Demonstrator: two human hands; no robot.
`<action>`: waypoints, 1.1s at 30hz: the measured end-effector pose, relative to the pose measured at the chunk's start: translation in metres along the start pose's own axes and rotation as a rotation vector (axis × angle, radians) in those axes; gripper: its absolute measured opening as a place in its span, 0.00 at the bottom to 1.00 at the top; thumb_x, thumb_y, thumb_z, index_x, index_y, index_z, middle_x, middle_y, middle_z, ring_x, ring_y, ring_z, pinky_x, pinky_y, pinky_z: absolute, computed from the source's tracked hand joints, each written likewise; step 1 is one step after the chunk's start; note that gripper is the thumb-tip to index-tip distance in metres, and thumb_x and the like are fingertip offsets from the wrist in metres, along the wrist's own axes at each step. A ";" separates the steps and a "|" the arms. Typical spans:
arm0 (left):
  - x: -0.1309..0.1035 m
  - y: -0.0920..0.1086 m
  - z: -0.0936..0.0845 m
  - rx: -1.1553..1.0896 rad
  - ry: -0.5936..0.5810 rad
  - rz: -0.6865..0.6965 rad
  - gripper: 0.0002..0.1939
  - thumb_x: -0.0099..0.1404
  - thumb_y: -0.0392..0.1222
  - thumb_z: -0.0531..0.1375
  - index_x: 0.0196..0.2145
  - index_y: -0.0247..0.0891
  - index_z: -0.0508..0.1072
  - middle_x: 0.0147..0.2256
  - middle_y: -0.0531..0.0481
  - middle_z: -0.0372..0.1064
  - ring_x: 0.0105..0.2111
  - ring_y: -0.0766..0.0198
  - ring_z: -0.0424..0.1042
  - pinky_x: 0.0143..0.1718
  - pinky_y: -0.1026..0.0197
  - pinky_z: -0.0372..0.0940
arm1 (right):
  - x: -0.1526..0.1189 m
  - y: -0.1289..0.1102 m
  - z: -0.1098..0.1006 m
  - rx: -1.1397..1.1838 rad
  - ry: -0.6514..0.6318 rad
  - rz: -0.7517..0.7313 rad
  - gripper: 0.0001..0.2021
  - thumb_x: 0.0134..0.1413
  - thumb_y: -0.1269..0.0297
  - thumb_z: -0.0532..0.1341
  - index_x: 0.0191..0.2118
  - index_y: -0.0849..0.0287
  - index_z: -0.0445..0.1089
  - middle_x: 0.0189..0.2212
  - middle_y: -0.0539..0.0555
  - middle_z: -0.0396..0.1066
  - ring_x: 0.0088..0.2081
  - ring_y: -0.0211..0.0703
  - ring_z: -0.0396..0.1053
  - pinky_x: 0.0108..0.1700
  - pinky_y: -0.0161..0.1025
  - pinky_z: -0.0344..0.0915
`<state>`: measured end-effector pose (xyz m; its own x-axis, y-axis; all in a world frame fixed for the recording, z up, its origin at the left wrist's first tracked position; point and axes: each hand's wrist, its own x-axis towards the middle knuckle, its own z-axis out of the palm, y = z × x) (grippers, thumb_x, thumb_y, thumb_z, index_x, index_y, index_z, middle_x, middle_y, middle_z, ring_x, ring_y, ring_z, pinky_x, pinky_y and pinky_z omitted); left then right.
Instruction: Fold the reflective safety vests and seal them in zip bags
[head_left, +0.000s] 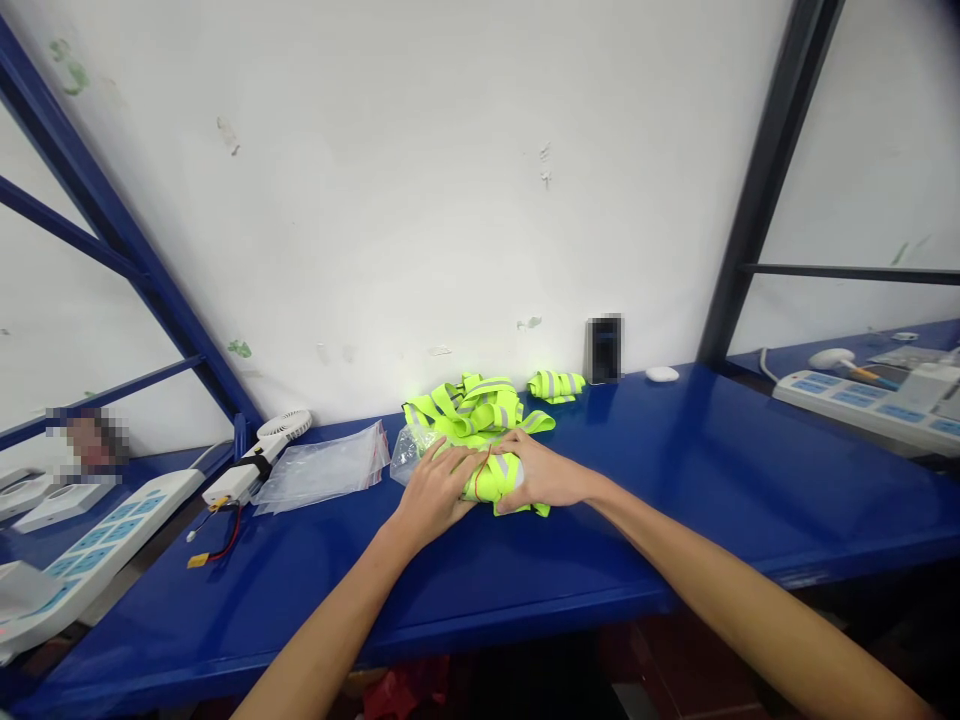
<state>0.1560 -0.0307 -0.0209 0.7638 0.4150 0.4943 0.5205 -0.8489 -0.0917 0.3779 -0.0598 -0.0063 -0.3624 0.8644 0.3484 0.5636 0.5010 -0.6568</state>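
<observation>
A rolled neon-yellow reflective strap bundle (495, 478), partly in a clear plastic bag (409, 452), lies on the blue table (480, 590). My left hand (444, 484) is wrapped round its left side and the bag. On the right side my right hand (536, 470) grips the bundle with fingers curved over it. A thin red line of the bag shows between the two hands. Right behind them is a loose heap of the same yellow straps (472, 402). A smaller yellow roll (556, 386) sits near the wall.
Flat clear bags (326, 468) lie to the left, beside a small white fan (285, 427) and a battery connector (199, 560). Near the wall stand a dark phone (604, 350) and a white oval object (661, 374). Power strips (112, 535) lie beyond the frame posts.
</observation>
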 end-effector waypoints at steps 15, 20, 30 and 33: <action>0.003 0.002 0.007 0.004 0.172 -0.031 0.23 0.55 0.48 0.62 0.48 0.41 0.67 0.40 0.44 0.73 0.41 0.52 0.72 0.52 0.46 0.60 | 0.003 -0.002 0.007 0.284 0.074 0.137 0.28 0.35 0.58 0.72 0.46 0.61 0.72 0.39 0.54 0.74 0.41 0.49 0.71 0.44 0.43 0.69; 0.001 -0.002 0.004 0.068 0.248 -0.016 0.15 0.56 0.42 0.60 0.43 0.39 0.69 0.35 0.46 0.73 0.37 0.54 0.72 0.47 0.49 0.63 | -0.002 -0.008 0.005 0.282 0.073 -0.024 0.30 0.49 0.53 0.66 0.58 0.52 0.62 0.56 0.55 0.63 0.57 0.49 0.62 0.59 0.48 0.58; 0.000 -0.009 -0.006 0.090 0.197 -0.009 0.14 0.58 0.39 0.59 0.42 0.38 0.67 0.37 0.46 0.73 0.37 0.54 0.70 0.43 0.52 0.62 | -0.005 -0.006 0.018 0.185 0.184 -0.254 0.23 0.55 0.55 0.64 0.56 0.48 0.65 0.65 0.55 0.49 0.65 0.52 0.48 0.65 0.54 0.48; -0.001 -0.008 -0.006 0.085 0.171 -0.027 0.12 0.57 0.39 0.59 0.41 0.37 0.67 0.35 0.46 0.72 0.36 0.54 0.70 0.41 0.52 0.62 | -0.005 -0.005 0.022 0.134 0.240 -0.304 0.25 0.55 0.58 0.64 0.58 0.49 0.63 0.65 0.57 0.45 0.64 0.53 0.52 0.64 0.54 0.52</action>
<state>0.1488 -0.0265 -0.0153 0.6769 0.3691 0.6368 0.5758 -0.8045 -0.1458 0.3603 -0.0679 -0.0196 -0.3055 0.6708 0.6758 0.3499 0.7391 -0.5755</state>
